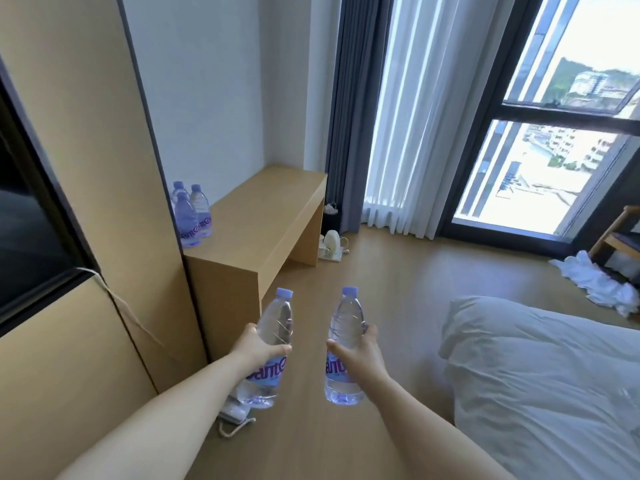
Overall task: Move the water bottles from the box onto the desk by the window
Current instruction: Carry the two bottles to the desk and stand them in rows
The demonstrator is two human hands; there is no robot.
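Above the floor, short of the desk (263,216), each hand grips a bottle round its middle. The left hand (254,348) holds the left bottle (273,344), the right hand (360,351) the right bottle (346,344). Both stand nearly upright, caps up, tilting slightly toward each other. Beyond the left grip, more bottles (190,213) stand on the desk's near corner.

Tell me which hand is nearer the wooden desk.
Left. The left hand is just before the light wooden desk's near end; the right hand is farther right, over the floor.
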